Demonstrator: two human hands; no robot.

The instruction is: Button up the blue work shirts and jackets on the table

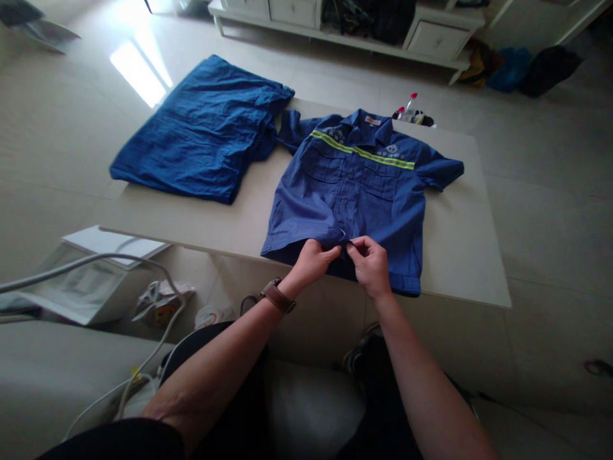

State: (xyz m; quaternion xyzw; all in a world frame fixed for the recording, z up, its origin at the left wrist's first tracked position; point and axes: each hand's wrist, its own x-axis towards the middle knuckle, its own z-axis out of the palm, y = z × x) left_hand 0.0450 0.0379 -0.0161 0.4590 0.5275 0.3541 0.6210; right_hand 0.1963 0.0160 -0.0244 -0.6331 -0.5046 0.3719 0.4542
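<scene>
— Left hand (pixel 313 259) and right hand (pixel 368 262): almost touching, fingertips of each pinched on the bottom front edges of the blue shirt (pixel 354 185).
— Step in hand?
— Looks like fastening at the lowest button; too small to tell whether done up.
— And the shirt?
— Flat, front up, stretching away from the hands across the table (pixel 460 243), collar farthest off.
— Next move?
— Probably calls for both edges held lined up, no tugging.
— Around?
— Watch (pixel 276 295) on the left wrist; folded blue garment (pixel 201 140) well beyond the left hand.
</scene>
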